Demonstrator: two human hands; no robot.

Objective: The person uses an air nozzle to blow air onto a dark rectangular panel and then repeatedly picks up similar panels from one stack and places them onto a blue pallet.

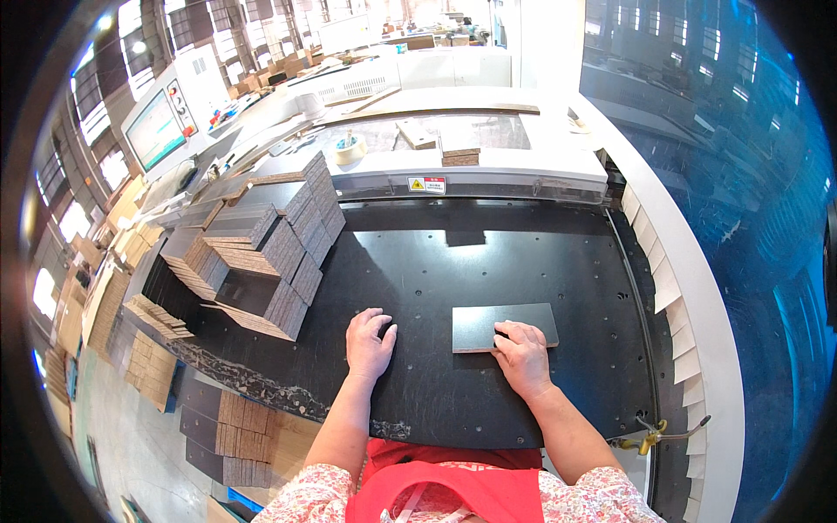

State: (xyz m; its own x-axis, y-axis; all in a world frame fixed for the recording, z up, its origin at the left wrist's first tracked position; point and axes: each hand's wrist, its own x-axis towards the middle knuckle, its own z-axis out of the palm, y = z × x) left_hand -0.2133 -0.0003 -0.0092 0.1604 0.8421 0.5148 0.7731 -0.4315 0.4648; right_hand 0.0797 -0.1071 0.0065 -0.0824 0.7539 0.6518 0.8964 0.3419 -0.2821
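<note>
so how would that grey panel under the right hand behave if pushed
The grey panel seems stiff, judging by its straight edges. Broad and flat, it's unlikely to roll, and may slide readily over the glossy table.

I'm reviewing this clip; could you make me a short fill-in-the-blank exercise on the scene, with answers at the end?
1. The right hand touches the panel, which lies to the ____ of the left hand.
2. The stacked boards stand to the ____ of both hands.
3. The apron is coloured ____.
4. The table is coloured ____.
Missing words: right; left; red; black.
</note>
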